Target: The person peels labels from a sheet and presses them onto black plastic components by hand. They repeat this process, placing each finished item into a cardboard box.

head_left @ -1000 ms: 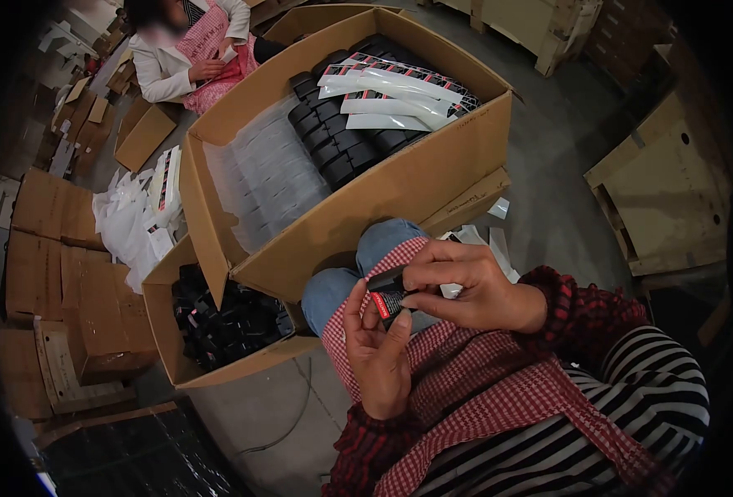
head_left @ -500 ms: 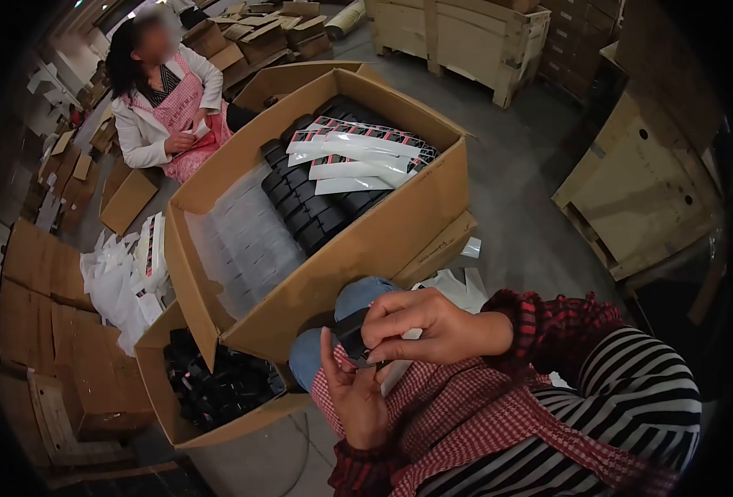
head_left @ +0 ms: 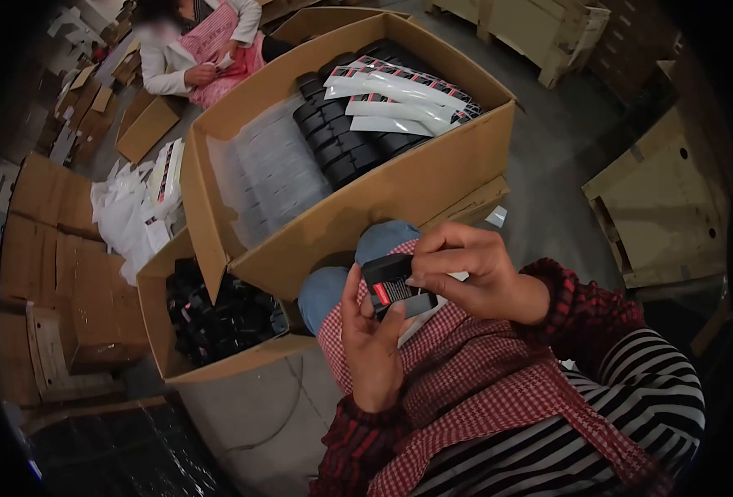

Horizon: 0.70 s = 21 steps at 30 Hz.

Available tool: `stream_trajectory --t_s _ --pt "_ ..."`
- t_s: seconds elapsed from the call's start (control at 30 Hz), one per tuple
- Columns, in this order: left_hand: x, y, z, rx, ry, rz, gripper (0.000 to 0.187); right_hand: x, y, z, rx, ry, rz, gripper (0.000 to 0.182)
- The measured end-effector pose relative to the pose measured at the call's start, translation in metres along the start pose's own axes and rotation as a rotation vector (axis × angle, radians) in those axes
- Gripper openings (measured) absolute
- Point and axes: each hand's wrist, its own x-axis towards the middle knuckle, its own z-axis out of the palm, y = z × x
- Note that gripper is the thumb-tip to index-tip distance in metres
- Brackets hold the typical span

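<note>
A small black plastic part (head_left: 385,270) with a red-and-black printed label (head_left: 394,291) on its face is held above my lap. My left hand (head_left: 372,352) grips it from below, thumb on its lower edge and fingers behind. The fingers of my right hand (head_left: 481,273) are pinched at its right side, touching the label's edge. Under that hand, a white strip (head_left: 420,323) shows in part. The exact kind of the black part cannot be made out.
Ahead stands a large cardboard box (head_left: 366,195) with rows of black parts (head_left: 333,153), clear plastic trays (head_left: 271,170) and label strips (head_left: 408,99). A lower box (head_left: 209,364) contains black pieces (head_left: 221,315). A co-worker (head_left: 209,50) sits beyond, and a wooden crate (head_left: 656,207) stands right.
The view has tipped downward, so the boxes appear higher. The black part has turned in my hands and its red-and-black label now shows. My left index finger, raised before, has closed against the part.
</note>
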Motion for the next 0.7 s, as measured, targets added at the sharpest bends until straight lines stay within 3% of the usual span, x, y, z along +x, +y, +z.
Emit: stream_trajectory --t_s 0.07,0.17,0.7 --pt "0.002 -0.008 -0.006 -0.004 -0.064 0.054 0.065 -0.001 0.002 -0.001 0.253 -0.088 0.294 0.007" --pt "0.001 -0.006 -0.007 -0.003 -0.057 0.042 0.066 -0.004 0.011 0.002 0.377 -0.089 0.432 0.009" --pt "-0.005 0.001 -0.003 0.012 -0.081 -0.009 0.074 -0.006 0.009 0.010 0.262 -0.055 0.406 0.010"
